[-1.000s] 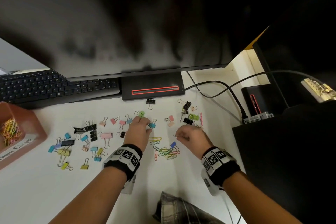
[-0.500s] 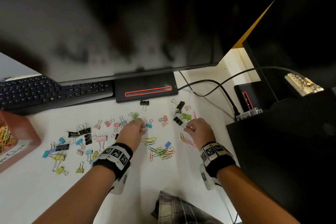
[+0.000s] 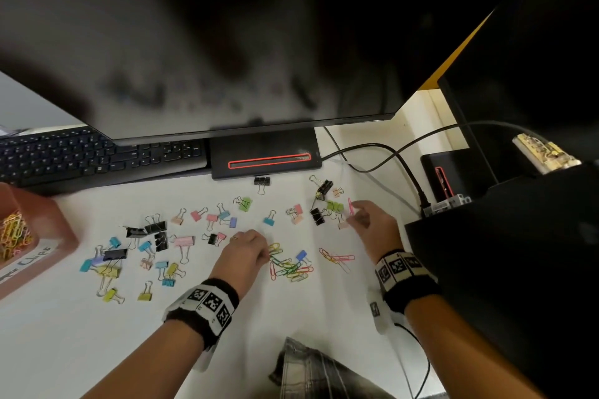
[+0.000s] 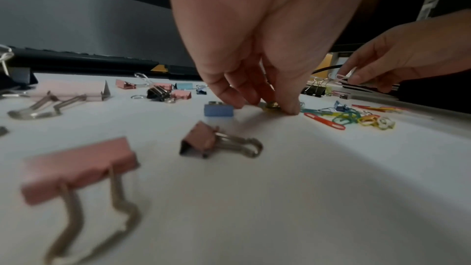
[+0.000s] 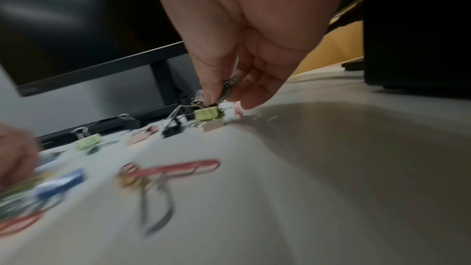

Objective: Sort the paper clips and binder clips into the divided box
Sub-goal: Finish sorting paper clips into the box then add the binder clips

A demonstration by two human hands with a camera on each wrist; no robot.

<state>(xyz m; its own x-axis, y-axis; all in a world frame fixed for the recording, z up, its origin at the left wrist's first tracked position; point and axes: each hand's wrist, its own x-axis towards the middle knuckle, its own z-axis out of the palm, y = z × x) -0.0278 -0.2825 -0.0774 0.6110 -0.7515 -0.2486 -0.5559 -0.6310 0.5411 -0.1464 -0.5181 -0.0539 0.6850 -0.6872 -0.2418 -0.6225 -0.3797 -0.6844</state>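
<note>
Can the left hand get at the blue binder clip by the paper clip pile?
Probably yes. The blue binder clip lies in the open just past the left hand, only loose paper clips between.

The box (image 3: 48, 236), at the left edge of the head view beyond the keyboard (image 3: 97, 155), carries a white label (image 3: 26, 261) with handwriting that seems to end in "Clips"; the start is cut off. Both wristbands (image 3: 207, 304) bear black-and-white square code markers, no letters. Keyboard key legends are too small to read.
</note>
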